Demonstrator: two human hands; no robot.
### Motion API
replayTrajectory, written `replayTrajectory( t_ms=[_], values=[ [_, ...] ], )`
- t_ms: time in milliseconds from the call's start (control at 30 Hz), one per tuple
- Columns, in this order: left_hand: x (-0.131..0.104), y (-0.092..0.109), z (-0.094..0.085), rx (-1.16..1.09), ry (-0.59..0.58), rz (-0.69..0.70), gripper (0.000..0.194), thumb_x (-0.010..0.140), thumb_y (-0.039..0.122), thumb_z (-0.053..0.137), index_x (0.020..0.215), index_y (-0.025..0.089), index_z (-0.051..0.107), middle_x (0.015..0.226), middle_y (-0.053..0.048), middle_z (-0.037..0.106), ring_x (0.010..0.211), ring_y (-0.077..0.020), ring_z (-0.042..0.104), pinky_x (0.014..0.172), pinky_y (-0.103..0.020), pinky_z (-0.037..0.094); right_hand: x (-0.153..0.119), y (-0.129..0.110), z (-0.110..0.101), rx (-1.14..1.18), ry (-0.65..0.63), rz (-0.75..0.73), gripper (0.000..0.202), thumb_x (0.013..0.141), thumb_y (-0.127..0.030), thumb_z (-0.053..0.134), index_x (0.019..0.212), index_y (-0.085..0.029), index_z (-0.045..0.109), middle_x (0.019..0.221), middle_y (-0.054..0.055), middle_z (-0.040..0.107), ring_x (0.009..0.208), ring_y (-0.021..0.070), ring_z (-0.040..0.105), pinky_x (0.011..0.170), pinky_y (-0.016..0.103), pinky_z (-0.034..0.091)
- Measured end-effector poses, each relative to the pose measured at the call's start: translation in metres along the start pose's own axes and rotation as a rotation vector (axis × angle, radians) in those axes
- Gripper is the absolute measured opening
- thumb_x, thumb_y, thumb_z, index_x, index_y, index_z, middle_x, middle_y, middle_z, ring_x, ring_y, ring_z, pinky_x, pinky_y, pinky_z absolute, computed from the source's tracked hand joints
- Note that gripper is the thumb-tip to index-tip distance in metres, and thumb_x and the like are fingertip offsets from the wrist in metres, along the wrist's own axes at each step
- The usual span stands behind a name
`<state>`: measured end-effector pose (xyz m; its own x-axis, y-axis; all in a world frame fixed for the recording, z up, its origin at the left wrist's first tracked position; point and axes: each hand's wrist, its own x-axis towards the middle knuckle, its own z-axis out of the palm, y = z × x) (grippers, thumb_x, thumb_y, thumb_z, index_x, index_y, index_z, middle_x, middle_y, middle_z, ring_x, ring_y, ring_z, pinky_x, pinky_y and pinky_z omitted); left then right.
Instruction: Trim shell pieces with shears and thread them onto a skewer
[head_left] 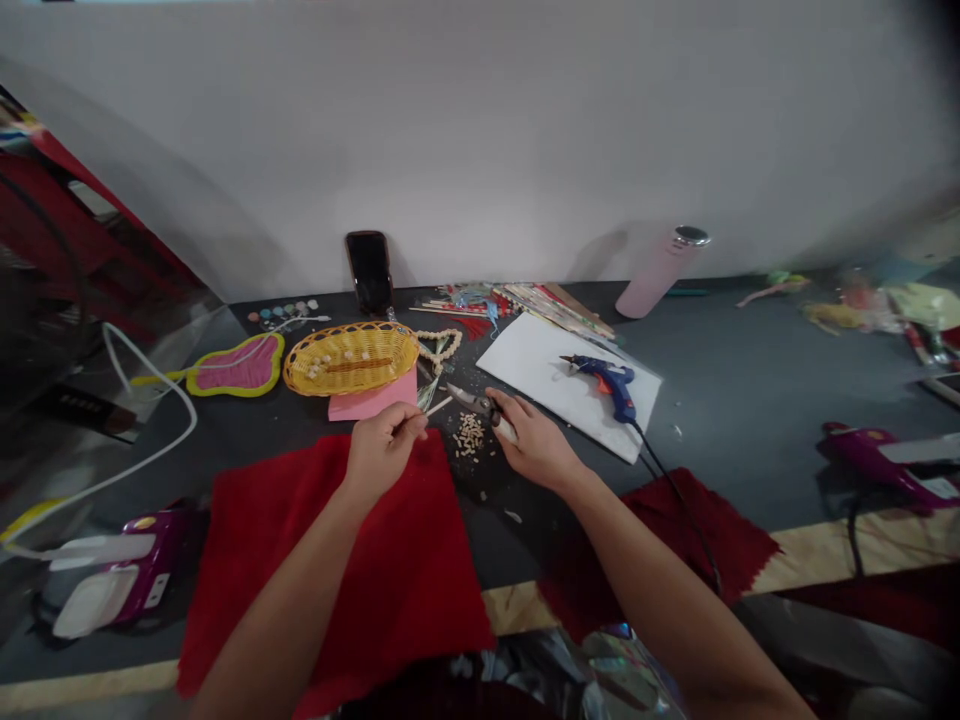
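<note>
Pinched in the fingers of my left hand [384, 447] is a thin pale stick [439, 406], its free end pointing toward the blades. My right hand [536, 440] is closed around the white handle of pruning shears [471, 399], whose metal blades point left, close to the stick's end. Whether the blades touch the stick I cannot tell. Beneath the shears lies a small heap of short pale cut pieces [469, 436] on the dark table. A red cloth [405, 560] spreads under my left forearm.
A yellow wicker basket [351, 386] with small pieces stands on the left, over pink paper [367, 404]. On a white board [517, 350] rests a blue glue gun [616, 385]. Behind are a phone [370, 272], bundled sticks [555, 308] and a pink bottle [656, 275].
</note>
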<state>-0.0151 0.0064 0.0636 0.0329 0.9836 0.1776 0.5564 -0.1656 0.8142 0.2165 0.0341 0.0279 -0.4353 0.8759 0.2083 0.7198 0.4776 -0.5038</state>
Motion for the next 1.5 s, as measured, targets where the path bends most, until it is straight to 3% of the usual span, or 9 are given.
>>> replayTrajectory(
  t_ms=[200, 300, 500, 600, 733, 900, 1033, 1267, 1500],
  values=[
    [0.004, -0.007, -0.007, -0.224, -0.232, -0.139, 0.024, 0.081, 0.034, 0.048, 0.067, 0.016, 0.056, 0.059, 0.000, 0.060, 0.040, -0.0055, 0.038, 0.042, -0.019, 0.029, 0.000, 0.000, -0.004, 0.041, -0.029, -0.058, 0.058, 0.080, -0.018, 0.043, 0.136, -0.021, 0.028, 0.121, 0.010, 0.050, 0.111, 0.0226, 0.048, 0.094, 0.038, 0.040],
    [0.005, -0.011, -0.007, -0.331, -0.286, -0.206, 0.022, 0.081, 0.035, 0.049, 0.070, 0.016, 0.055, 0.058, 0.000, 0.060, 0.038, -0.0045, 0.036, 0.039, -0.018, 0.026, 0.000, -0.001, -0.004, 0.046, -0.045, -0.051, 0.058, 0.078, -0.017, 0.045, 0.134, -0.021, 0.030, 0.119, 0.010, 0.052, 0.107, 0.0221, 0.050, 0.092, 0.037, 0.042],
    [0.003, -0.009, -0.006, -0.377, -0.225, -0.207, 0.023, 0.080, 0.035, 0.052, 0.068, 0.015, 0.055, 0.056, 0.001, 0.058, 0.038, -0.0040, 0.035, 0.038, -0.018, 0.024, -0.002, -0.007, -0.001, -0.014, -0.065, 0.014, 0.058, 0.073, -0.012, 0.045, 0.129, -0.021, 0.036, 0.118, 0.009, 0.054, 0.103, 0.0217, 0.054, 0.088, 0.034, 0.043],
    [0.002, -0.008, -0.005, -0.316, -0.166, -0.154, 0.023, 0.081, 0.034, 0.050, 0.070, 0.015, 0.057, 0.058, 0.000, 0.059, 0.040, -0.0047, 0.035, 0.040, -0.018, 0.026, -0.004, -0.007, 0.002, -0.036, -0.062, 0.029, 0.055, 0.074, -0.013, 0.045, 0.129, -0.019, 0.036, 0.118, 0.010, 0.054, 0.102, 0.0220, 0.055, 0.088, 0.033, 0.043],
    [0.002, -0.007, 0.000, -0.213, -0.075, -0.063, 0.018, 0.078, 0.034, 0.054, 0.076, 0.016, 0.059, 0.063, 0.000, 0.062, 0.049, -0.0077, 0.047, 0.047, -0.018, 0.035, -0.005, -0.004, 0.006, -0.027, -0.033, 0.043, 0.053, 0.076, -0.014, 0.045, 0.129, -0.018, 0.035, 0.119, 0.010, 0.054, 0.102, 0.0216, 0.055, 0.089, 0.033, 0.043],
    [0.000, -0.004, 0.004, -0.040, 0.012, -0.044, 0.019, 0.079, 0.034, 0.051, 0.076, 0.018, 0.060, 0.067, -0.001, 0.065, 0.053, -0.0100, 0.054, 0.050, -0.019, 0.037, -0.002, -0.002, 0.004, -0.026, -0.011, 0.038, 0.058, 0.078, -0.016, 0.046, 0.133, -0.022, 0.031, 0.121, 0.009, 0.051, 0.109, 0.0222, 0.050, 0.091, 0.035, 0.042],
    [0.001, 0.001, 0.000, -0.058, -0.037, -0.069, 0.017, 0.078, 0.031, 0.052, 0.070, 0.018, 0.059, 0.061, 0.000, 0.064, 0.046, -0.0088, 0.050, 0.045, -0.019, 0.035, 0.000, -0.002, -0.002, -0.006, -0.048, 0.002, 0.056, 0.081, -0.021, 0.044, 0.135, -0.022, 0.028, 0.121, 0.010, 0.050, 0.110, 0.0219, 0.049, 0.093, 0.036, 0.041],
    [0.004, -0.007, -0.008, -0.296, -0.285, -0.196, 0.021, 0.080, 0.033, 0.051, 0.068, 0.016, 0.054, 0.057, 0.000, 0.062, 0.035, -0.0039, 0.037, 0.036, -0.017, 0.026, 0.000, 0.003, -0.004, 0.005, -0.067, -0.080, 0.059, 0.080, -0.019, 0.044, 0.137, -0.021, 0.025, 0.125, 0.009, 0.048, 0.112, 0.0222, 0.044, 0.096, 0.038, 0.038],
    [0.004, -0.009, -0.007, -0.323, -0.283, -0.220, 0.023, 0.081, 0.035, 0.050, 0.069, 0.016, 0.050, 0.057, 0.000, 0.061, 0.035, -0.0031, 0.037, 0.036, -0.016, 0.026, 0.000, -0.004, -0.005, -0.012, -0.067, -0.035, 0.055, 0.077, -0.015, 0.045, 0.131, -0.019, 0.035, 0.115, 0.010, 0.055, 0.102, 0.0214, 0.053, 0.089, 0.034, 0.043]
  ],
)
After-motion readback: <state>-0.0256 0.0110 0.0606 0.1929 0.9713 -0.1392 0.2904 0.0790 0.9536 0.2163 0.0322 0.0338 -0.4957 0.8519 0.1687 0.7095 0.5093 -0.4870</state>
